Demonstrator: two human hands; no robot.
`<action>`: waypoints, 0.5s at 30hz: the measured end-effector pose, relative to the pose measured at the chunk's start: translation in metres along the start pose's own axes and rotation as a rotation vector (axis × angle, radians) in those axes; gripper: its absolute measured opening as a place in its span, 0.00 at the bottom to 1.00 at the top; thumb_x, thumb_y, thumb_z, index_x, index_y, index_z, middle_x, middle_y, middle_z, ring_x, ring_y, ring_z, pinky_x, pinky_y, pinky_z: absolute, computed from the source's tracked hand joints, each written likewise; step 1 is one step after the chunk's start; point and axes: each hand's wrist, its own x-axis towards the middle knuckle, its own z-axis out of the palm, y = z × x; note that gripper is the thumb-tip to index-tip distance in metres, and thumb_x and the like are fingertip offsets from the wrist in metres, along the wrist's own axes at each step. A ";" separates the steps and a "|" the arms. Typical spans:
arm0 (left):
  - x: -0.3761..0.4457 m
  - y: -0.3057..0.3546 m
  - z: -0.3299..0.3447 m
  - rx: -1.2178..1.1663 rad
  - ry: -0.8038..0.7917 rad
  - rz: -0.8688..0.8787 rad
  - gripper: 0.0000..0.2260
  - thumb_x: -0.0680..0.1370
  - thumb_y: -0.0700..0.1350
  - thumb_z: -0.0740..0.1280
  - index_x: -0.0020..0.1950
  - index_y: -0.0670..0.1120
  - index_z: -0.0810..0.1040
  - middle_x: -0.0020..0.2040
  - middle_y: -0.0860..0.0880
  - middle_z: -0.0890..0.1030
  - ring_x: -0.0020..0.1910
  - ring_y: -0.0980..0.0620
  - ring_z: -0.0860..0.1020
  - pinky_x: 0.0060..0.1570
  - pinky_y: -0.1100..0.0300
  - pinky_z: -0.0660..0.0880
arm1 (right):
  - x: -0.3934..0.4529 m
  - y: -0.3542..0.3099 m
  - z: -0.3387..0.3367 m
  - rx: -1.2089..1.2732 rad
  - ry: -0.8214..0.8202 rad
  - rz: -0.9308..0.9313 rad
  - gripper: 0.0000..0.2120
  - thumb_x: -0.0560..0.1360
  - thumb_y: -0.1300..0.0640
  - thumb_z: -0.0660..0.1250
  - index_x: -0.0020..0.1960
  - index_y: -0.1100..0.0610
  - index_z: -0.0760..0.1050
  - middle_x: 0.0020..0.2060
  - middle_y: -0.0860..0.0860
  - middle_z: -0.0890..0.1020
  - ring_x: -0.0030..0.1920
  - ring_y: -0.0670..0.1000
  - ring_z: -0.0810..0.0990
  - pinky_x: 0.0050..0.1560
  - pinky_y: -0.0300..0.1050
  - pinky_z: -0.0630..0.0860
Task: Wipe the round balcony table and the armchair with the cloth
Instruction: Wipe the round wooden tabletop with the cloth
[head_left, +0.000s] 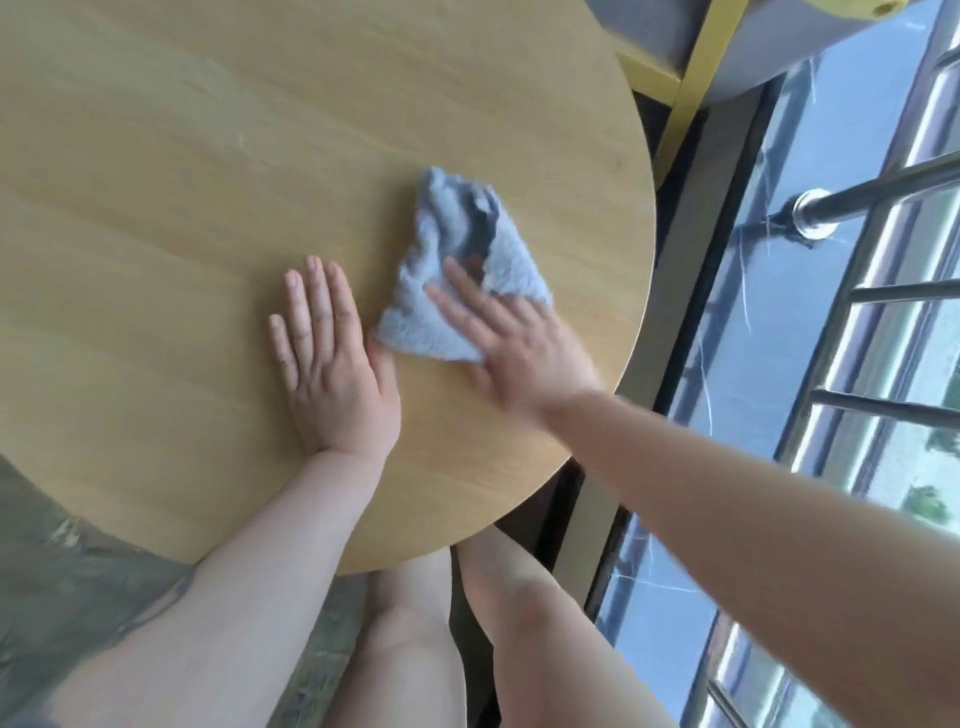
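A light blue cloth (457, 280), crumpled into a rough triangle, lies on the round wooden desk (182, 156), toward its right side and short of the edge. The right hand (519, 343) rests flat on the cloth's near right part, its fingers (457, 301) straight and spread, pressing the fabric to the wood rather than gripping it; the hand is somewhat blurred, so the thumb's place is hard to judge. Just left of the cloth, the left hand (332, 358) lies palm down on the bare desk, fingers straight and together, its thumb side seemingly touching the cloth's near corner. Beyond the desk's far right edge stands a yellow frame (691, 88), perhaps the armchair. To the right runs a metal railing (883, 187).
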 end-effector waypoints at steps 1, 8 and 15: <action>-0.005 -0.002 0.000 -0.002 -0.004 0.001 0.28 0.80 0.46 0.54 0.78 0.44 0.52 0.79 0.47 0.54 0.78 0.49 0.49 0.74 0.54 0.41 | 0.001 0.014 -0.001 0.010 0.031 0.153 0.34 0.77 0.49 0.58 0.78 0.48 0.45 0.78 0.50 0.52 0.71 0.56 0.64 0.71 0.51 0.58; -0.042 -0.010 0.002 0.016 -0.018 -0.025 0.27 0.79 0.47 0.52 0.78 0.44 0.54 0.78 0.48 0.55 0.77 0.50 0.50 0.75 0.52 0.44 | -0.045 -0.066 0.034 0.109 0.084 0.184 0.33 0.77 0.49 0.55 0.79 0.51 0.47 0.78 0.51 0.49 0.76 0.55 0.52 0.74 0.53 0.56; -0.064 -0.024 0.000 0.024 -0.032 -0.022 0.25 0.82 0.50 0.49 0.78 0.45 0.54 0.78 0.48 0.56 0.77 0.51 0.51 0.74 0.52 0.44 | -0.074 -0.090 0.052 0.196 0.270 0.813 0.35 0.74 0.53 0.55 0.78 0.54 0.47 0.78 0.54 0.50 0.77 0.55 0.46 0.75 0.54 0.46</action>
